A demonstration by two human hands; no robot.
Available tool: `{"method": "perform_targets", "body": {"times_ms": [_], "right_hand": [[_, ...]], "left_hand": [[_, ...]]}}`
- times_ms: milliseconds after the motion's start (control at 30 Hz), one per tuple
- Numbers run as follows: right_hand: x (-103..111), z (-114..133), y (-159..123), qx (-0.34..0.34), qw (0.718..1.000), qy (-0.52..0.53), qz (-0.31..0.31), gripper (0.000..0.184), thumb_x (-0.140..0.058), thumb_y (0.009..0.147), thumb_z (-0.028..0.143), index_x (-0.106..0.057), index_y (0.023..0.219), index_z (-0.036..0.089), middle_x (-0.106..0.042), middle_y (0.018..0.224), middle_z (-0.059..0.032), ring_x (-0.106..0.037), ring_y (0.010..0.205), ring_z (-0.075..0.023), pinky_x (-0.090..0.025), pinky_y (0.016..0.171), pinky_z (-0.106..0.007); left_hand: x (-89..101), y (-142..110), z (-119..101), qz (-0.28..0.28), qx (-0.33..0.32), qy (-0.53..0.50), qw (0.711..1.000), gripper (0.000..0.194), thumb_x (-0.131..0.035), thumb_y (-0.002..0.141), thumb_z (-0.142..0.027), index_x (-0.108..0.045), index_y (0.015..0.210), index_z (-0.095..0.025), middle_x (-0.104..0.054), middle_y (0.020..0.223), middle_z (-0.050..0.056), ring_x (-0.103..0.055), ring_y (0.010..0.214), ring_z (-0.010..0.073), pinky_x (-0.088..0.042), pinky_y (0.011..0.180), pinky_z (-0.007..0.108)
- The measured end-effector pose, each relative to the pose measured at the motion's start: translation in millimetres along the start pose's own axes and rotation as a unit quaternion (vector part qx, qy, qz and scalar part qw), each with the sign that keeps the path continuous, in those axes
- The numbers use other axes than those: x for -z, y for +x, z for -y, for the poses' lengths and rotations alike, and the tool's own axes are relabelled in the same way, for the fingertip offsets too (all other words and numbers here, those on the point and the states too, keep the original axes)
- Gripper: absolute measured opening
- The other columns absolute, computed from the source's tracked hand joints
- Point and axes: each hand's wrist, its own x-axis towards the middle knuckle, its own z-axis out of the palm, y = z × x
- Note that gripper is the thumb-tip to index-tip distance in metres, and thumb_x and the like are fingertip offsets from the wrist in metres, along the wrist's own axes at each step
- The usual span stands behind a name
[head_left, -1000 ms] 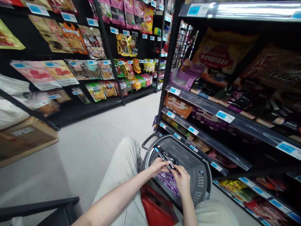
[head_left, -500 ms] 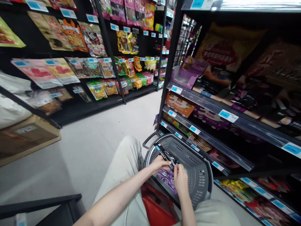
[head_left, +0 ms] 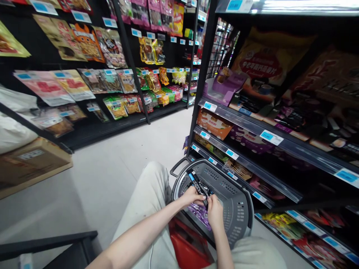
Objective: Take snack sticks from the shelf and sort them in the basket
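Over a grey shopping basket (head_left: 232, 190) between my knees, both hands are closed on a slim black stick packet (head_left: 195, 181) with a blue end. My left hand (head_left: 193, 196) pinches it along its middle. At its lower end, the fingers of my right hand (head_left: 214, 210) grip it close to the left thumb. More black stick packets (head_left: 206, 188) lie just behind the hands in the basket; some are hidden by the fingers. Purple stick packets (head_left: 199, 215) are heaped at the near side of the basket, below my hands.
A shelf rack (head_left: 238, 149) with price tags and boxed goods stands close on the right. Snack bags (head_left: 117, 106) hang and lie on black shelving at the left. A cardboard box (head_left: 33, 160) rests on the floor, and a red seat (head_left: 185, 243) shows beneath me.
The black stick packet has tilted slightly and shifted a little, with both hands moving closer together on it. The basket stays in place.
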Motion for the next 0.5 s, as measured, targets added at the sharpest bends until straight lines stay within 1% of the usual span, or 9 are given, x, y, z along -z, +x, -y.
{"method": "perform_targets", "body": {"times_ms": [100,233,333,433,500], "right_hand": [[3,2,-1,-0.034,0.999,0.030,0.015,0.023,-0.028,0.083,0.032,-0.042,0.069,0.021,-0.053,0.058,-0.0001,-0.051,0.049,-0.0148,-0.033,0.047,-0.023],[4,9,-3,-0.035,0.999,0.030,-0.007,0.020,-0.030,0.083,0.033,-0.042,0.072,0.021,-0.053,0.057,0.0006,-0.051,0.050,-0.0156,-0.030,0.046,-0.023],[3,13,-2,-0.028,0.999,0.015,-0.013,0.023,-0.027,0.084,0.031,-0.043,0.070,0.021,-0.052,0.053,0.0006,-0.050,0.049,-0.0156,-0.028,0.046,-0.022],[2,16,-1,-0.010,1.000,0.006,-0.003,0.025,-0.025,0.084,0.030,-0.042,0.068,0.021,-0.051,0.052,0.0006,-0.049,0.048,-0.0148,-0.028,0.047,-0.022],[2,20,-1,0.004,1.000,0.009,0.009,0.025,-0.026,0.085,0.029,-0.041,0.067,0.021,-0.050,0.052,0.0011,-0.048,0.048,-0.0141,-0.028,0.048,-0.022]], "left_hand": [[-3.0,-2,-2,0.002,-0.006,0.001,1.000,0.043,-0.068,0.053,-0.031,-0.057,0.089,-0.009,-0.063,0.077,0.008,-0.059,0.067,0.0190,-0.047,0.064,0.033],[-6.8,-4,-3,0.011,0.004,-0.018,1.000,0.042,-0.065,0.055,-0.036,-0.058,0.085,-0.008,-0.063,0.072,0.009,-0.059,0.062,0.0183,-0.046,0.062,0.032],[-7.0,-2,-2,-0.019,0.000,-0.033,0.999,0.040,-0.062,0.058,-0.040,-0.059,0.080,-0.007,-0.062,0.066,0.007,-0.057,0.056,0.0169,-0.046,0.056,0.030],[-5.0,1,-5,-0.071,-0.063,-0.062,0.993,0.036,-0.061,0.059,-0.037,-0.058,0.079,-0.008,-0.062,0.069,0.007,-0.057,0.060,0.0161,-0.045,0.059,0.028],[-2.7,2,-10,-0.105,-0.106,-0.105,0.983,0.037,-0.061,0.060,-0.036,-0.055,0.085,-0.009,-0.063,0.074,0.008,-0.058,0.067,0.0172,-0.044,0.064,0.028]]}}
